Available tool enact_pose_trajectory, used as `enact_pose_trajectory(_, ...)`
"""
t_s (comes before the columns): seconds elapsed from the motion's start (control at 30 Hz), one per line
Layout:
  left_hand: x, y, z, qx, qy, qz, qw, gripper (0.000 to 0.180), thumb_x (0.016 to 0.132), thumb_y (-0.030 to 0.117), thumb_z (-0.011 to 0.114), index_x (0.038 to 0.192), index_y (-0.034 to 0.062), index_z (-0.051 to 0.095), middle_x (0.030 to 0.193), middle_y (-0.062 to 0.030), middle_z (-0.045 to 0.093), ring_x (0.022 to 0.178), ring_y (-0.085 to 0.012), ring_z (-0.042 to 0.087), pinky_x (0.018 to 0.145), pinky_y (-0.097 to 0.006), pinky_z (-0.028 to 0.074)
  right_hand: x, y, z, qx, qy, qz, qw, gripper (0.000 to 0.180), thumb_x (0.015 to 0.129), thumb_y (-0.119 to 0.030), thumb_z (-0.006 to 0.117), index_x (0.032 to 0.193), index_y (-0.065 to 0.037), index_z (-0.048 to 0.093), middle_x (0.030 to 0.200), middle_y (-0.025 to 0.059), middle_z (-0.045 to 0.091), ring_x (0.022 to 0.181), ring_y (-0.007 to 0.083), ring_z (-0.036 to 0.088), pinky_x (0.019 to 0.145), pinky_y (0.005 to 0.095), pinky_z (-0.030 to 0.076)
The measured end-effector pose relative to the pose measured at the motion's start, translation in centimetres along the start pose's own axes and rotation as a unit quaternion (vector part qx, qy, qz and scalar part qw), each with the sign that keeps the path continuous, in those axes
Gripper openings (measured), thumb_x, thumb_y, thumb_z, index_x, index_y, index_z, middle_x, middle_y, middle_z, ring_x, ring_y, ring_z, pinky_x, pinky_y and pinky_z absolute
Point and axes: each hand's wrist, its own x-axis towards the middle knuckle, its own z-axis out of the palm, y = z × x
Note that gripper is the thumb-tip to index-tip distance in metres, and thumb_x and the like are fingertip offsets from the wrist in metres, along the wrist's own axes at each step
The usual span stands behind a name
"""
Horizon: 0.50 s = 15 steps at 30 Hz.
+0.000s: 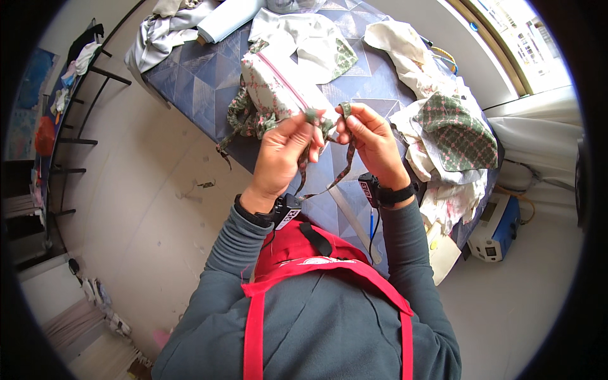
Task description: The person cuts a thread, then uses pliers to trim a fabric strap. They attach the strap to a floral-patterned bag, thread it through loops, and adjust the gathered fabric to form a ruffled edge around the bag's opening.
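Note:
My left hand (pixel 283 155) is closed in a pinch on a bit of dark green patterned fabric strap, its fingertips close to the near end of a pouch. Across from it, my right hand (pixel 377 142) pinches a looped part of the narrow fabric strap (pixel 349 158), which hangs in a curve between both hands. The white floral pouch (pixel 267 95) has a pink zip (pixel 282 75) along its top and lies on the table just beyond my left hand. Gathered green patterned fabric (pixel 244 114) bunches along its left side. Where the strap joins the pouch is hidden by my fingers.
White and green cloth (pixel 313 41) lies behind the pouch, near a pale blue roll (pixel 229 19). Green checked fabric (pixel 457 133) is heaped at right. A ruler (pixel 348 209) and a blue pen (pixel 372 221) lie by the near table edge. A white-and-blue machine (pixel 493 228) stands on the floor.

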Motion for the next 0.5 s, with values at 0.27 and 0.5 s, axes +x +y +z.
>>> enact_pose_trajectory(0.27,0.8,-0.5,1.7,0.137,0.026,0.004,0.99,0.023,0.095,0.007,0.066,0.097,0.0029,0.044,0.079,-0.0089,0.068,0.059,-0.0053,0.055,0.053,-0.02,0.044,0.2,-1.3,0.8,-0.149,-0.042,0.006,0.988,0.018,0.097,-0.004,0.059,0.113,0.004,0.064,0.093,0.0049,0.07,0.075,0.0085,0.062,0.07,0.0234,0.051)
enact_pose_trajectory(0.5,1.6,-1.4,1.8,0.2,0.061,0.044,0.977,0.023,0.096,0.004,0.063,0.1,0.0026,0.04,0.076,-0.0082,0.067,0.059,-0.0061,0.055,0.053,-0.022,0.045,-0.8,-0.5,1.1,-0.113,-0.065,-0.074,0.989,0.025,0.097,-0.009,0.061,0.118,0.002,0.067,0.103,0.0032,0.061,0.098,0.0102,0.059,0.086,0.0242,0.047)
